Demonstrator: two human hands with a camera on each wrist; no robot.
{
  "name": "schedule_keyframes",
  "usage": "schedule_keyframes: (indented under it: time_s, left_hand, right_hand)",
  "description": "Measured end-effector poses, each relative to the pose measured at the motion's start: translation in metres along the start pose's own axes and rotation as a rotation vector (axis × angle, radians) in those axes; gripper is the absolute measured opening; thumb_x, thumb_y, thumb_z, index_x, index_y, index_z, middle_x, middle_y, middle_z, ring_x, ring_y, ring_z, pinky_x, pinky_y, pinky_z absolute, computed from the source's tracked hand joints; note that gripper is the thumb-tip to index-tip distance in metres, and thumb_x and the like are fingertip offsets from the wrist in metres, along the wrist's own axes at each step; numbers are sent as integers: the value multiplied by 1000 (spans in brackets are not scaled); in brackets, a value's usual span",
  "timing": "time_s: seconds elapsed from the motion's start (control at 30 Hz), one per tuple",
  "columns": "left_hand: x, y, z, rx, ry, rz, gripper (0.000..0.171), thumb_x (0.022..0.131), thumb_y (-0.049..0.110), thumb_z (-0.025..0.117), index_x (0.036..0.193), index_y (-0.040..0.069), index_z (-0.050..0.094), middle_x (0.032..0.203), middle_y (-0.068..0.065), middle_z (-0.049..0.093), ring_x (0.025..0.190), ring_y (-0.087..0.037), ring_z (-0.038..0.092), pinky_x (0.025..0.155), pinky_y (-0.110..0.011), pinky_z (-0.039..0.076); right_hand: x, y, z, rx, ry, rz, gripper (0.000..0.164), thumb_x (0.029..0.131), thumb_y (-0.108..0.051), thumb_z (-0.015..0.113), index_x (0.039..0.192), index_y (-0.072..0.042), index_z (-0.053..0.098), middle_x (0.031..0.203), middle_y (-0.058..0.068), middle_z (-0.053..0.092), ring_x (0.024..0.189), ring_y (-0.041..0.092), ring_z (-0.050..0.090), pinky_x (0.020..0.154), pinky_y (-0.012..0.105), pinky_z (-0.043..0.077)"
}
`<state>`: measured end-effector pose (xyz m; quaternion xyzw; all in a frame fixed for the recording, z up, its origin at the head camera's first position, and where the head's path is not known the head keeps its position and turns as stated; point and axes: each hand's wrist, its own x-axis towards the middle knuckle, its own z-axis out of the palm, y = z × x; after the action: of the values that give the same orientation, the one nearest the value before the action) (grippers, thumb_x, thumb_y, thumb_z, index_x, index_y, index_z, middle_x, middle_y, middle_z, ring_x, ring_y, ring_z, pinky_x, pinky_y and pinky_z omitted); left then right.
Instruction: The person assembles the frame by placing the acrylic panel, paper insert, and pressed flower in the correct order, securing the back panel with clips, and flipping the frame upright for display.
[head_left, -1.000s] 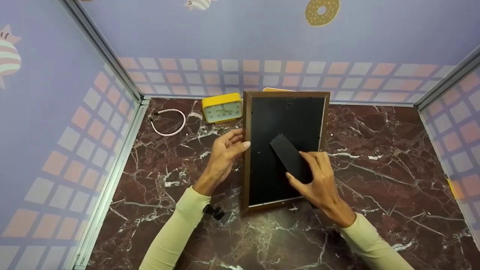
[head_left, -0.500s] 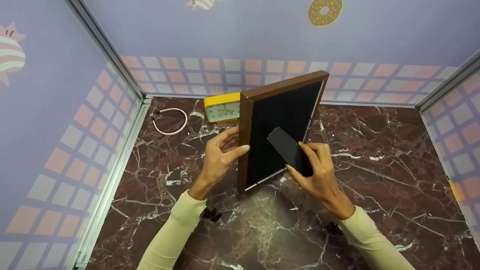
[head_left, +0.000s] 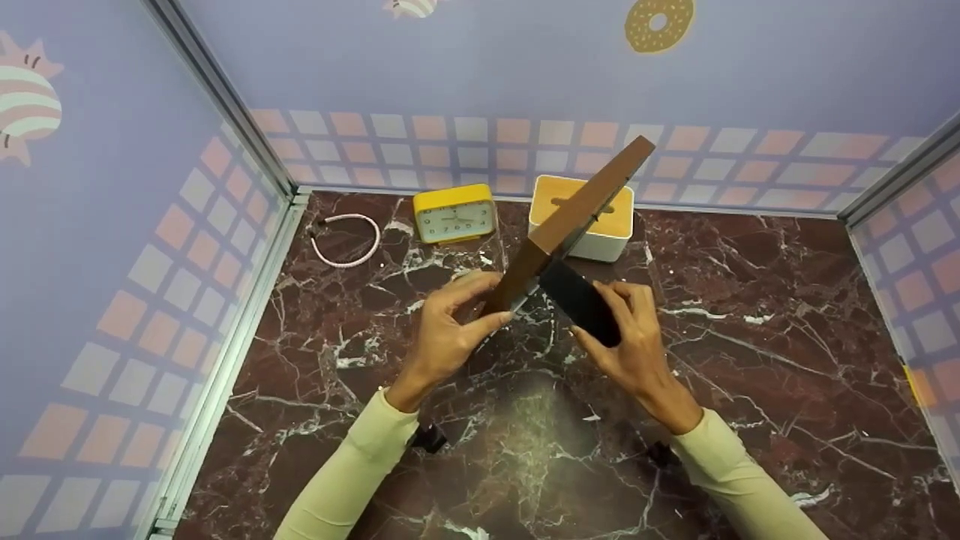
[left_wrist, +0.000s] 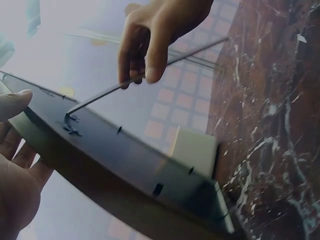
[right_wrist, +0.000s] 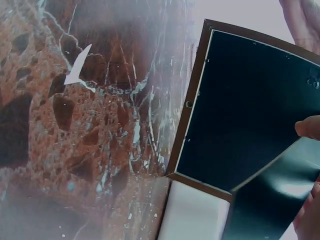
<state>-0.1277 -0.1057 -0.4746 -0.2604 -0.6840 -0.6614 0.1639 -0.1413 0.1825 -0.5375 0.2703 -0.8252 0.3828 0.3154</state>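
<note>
A brown-edged picture frame [head_left: 574, 210] with a black back stands turned nearly edge-on in the head view. My left hand [head_left: 450, 322] grips its left edge, thumb on the back side and fingers on the other. From the back of the frame a black easel stand [head_left: 579, 300] swings outward, hinged at the backboard. My right hand [head_left: 634, 337] pinches this stand between thumb and fingers. In the left wrist view the stand [left_wrist: 110, 92] sticks out from the backboard at an angle. The frame's front is hidden in every view.
Behind the frame stands a white tissue box [head_left: 600, 247] with a yellow-orange lid. A yellow alarm clock [head_left: 454, 214] is left of it, and a pale headband [head_left: 375, 240] lies farther left on the dark red marble table [head_left: 750, 390]. Patterned walls enclose the back and sides.
The frame has turned from facing me with its back to nearly edge-on, its right side swinging away. The tissue box behind has come into view. Both hands keep their hold.
</note>
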Motion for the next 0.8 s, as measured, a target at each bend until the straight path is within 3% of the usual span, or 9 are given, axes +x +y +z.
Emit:
schedule_keyframes:
  time_s: [0.13, 0.33, 0.8]
  left_hand:
    - [-8, -3, 10, 11, -47, 38, 41, 85, -9, 86, 124, -12, 75, 124, -24, 75, 112, -31, 71, 107, -44, 59]
    - [-19, -8, 25, -18, -94, 36, 39, 89, -7, 85, 127, -8, 76, 124, -21, 73, 110, -29, 71, 97, -44, 63]
    - [-26, -16, 48, 25, -165, 91, 30, 89, -5, 86, 117, -2, 76, 120, -18, 75, 118, -35, 71, 115, -45, 54]
  right_hand:
    - [-4, 5, 2, 0, -14, 21, 66, 80, -9, 96, 138, 6, 69, 123, 25, 63, 113, 42, 58, 97, 50, 48]
    - [-12, 16, 4, -4, -26, 40, 59, 82, -11, 93, 133, 6, 69, 124, 25, 64, 113, 41, 59, 97, 51, 49]
    - [-29, 35, -4, -5, -26, 71, 52, 81, -11, 90, 125, 5, 70, 120, 24, 65, 111, 42, 57, 97, 53, 46]
